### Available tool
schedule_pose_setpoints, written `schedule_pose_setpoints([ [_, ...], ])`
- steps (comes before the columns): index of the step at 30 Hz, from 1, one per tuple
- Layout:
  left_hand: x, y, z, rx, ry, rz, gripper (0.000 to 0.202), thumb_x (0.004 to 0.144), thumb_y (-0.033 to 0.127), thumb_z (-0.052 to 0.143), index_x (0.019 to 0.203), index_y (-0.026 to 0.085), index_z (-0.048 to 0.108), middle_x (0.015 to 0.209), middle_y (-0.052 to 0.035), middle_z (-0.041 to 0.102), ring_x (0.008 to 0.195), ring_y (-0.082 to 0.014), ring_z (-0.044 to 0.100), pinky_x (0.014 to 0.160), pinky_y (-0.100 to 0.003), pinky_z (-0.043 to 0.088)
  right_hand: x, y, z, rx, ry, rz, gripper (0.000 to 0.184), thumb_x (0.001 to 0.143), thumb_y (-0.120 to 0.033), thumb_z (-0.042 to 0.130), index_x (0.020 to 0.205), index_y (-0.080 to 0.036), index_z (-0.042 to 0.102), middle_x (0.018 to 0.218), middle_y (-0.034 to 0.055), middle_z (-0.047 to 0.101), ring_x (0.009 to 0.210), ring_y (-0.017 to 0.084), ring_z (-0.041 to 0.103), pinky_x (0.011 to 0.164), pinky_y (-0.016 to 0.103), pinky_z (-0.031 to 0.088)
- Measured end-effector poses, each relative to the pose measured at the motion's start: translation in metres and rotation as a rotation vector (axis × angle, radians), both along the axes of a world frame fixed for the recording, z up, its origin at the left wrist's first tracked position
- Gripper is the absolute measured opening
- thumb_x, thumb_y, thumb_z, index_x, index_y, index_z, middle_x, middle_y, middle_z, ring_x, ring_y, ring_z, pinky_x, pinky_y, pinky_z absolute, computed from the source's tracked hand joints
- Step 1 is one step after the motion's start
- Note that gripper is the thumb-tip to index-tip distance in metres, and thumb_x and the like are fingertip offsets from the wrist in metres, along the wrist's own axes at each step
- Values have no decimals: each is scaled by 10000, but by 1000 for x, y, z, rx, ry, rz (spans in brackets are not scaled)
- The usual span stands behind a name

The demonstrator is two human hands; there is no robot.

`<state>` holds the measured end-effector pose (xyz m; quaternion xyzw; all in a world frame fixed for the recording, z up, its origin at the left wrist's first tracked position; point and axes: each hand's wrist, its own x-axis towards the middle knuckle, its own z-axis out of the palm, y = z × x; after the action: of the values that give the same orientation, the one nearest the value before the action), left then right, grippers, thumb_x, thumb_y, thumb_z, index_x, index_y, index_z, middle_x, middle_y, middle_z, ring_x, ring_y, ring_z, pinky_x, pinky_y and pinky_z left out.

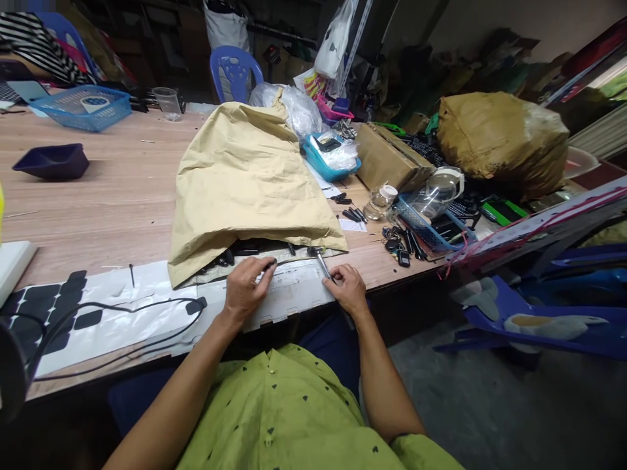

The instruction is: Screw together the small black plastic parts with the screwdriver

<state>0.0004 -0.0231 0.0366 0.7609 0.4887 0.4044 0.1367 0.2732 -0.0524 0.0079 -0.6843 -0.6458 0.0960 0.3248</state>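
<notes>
My left hand [247,288] is closed in a pinch at the front edge of the table, with a small black piece [270,264] at its fingertips; its kind is too small to make out. My right hand [347,287] is wrapped round what looks like a small hammer [322,266], with a silver shaft and a dark head tilted away from me. Under both hands lies a white board [298,287] with dark marks. Just beyond them, a beige cloth sack [255,176] opens toward me, and black parts [245,249] show at its mouth.
On the left are a white sheet with black pads [73,300], a looping black cable [161,301] and a dark purple tray [51,162]. To the right stand a glass jar [379,203], a blue basket [426,225] and a cardboard box [392,156]. A purple chair [519,313] is beside the table.
</notes>
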Motion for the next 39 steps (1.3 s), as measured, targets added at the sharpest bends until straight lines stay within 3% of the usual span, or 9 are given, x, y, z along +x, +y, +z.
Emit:
schedule_pose_setpoints([
  [3, 4, -14, -15, -23, -47, -110, 211, 973, 315, 535, 1021, 224, 719, 862, -41, 736, 779, -194, 642, 738, -317, 517, 0, -1, 1, -7, -13, -4, 96, 730, -292, 678, 713, -249, 594, 763, 0, 619, 762, 195, 562, 763, 319, 452],
  [7, -1, -19, -26, -85, 31, -86, 174, 899, 229, 586, 1029, 232, 701, 903, -36, 732, 828, -214, 628, 775, -345, 525, 1, -1, 3, -14, -36, -14, 92, 729, -302, 675, 726, -245, 603, 773, 3, 621, 765, 192, 563, 763, 317, 448],
  [14, -1, -11, -28, -147, 160, -58, 183, 869, 279, 666, 1038, 223, 708, 962, -58, 684, 917, -243, 614, 826, -371, 506, -3, 4, 8, -74, -62, -61, 174, 757, -361, 643, 672, -250, 540, 733, 3, 586, 719, 184, 542, 698, 308, 433],
  [18, 6, -8, -29, -211, 159, -24, 148, 889, 270, 647, 1006, 227, 726, 913, -49, 668, 902, -236, 613, 833, -369, 495, -12, -5, 11, -13, 31, -85, 159, 761, -348, 595, 668, -253, 507, 732, 9, 585, 683, 177, 548, 683, 312, 458],
  [21, 7, -7, -27, -255, 135, -40, 149, 876, 275, 658, 1000, 240, 732, 885, -36, 656, 898, -234, 606, 838, -368, 494, -24, -20, 14, -9, 188, -48, 159, 783, -385, 595, 747, -250, 519, 729, 0, 603, 635, 163, 564, 645, 297, 480],
  [25, 6, -8, -24, -289, 124, -38, 167, 855, 264, 665, 1004, 248, 739, 878, -32, 654, 910, -238, 602, 842, -369, 487, -43, -39, 17, -166, 350, 72, 189, 838, -355, 577, 981, -231, 578, 627, -60, 599, 521, 138, 568, 567, 257, 478],
  [28, 6, -9, -22, -314, 122, -40, 174, 848, 254, 667, 1003, 246, 745, 886, -34, 658, 920, -241, 601, 844, -371, 481, -54, -45, 19, -80, 269, 146, 344, 876, -312, 561, 1198, -210, 625, 731, -11, 703, 637, 163, 659, 679, 287, 554],
  [33, 9, -8, -20, -334, 122, -36, 166, 854, 255, 675, 999, 246, 754, 887, -34, 663, 929, -242, 598, 842, -370, 470, -60, -47, 20, 103, 157, 247, 344, 962, -291, 507, 1241, -227, 698, 1185, 92, 762, 1095, 224, 721, 946, 343, 589],
  [39, 10, -7, -18, -346, 138, -27, 164, 855, 250, 679, 1000, 253, 756, 895, -31, 671, 940, -241, 601, 837, -370, 461, -63, -48, 16, 91, 117, 291, 376, 979, -261, 490, 1294, -244, 695, 1189, 74, 768, 1098, 220, 732, 948, 331, 606],
])
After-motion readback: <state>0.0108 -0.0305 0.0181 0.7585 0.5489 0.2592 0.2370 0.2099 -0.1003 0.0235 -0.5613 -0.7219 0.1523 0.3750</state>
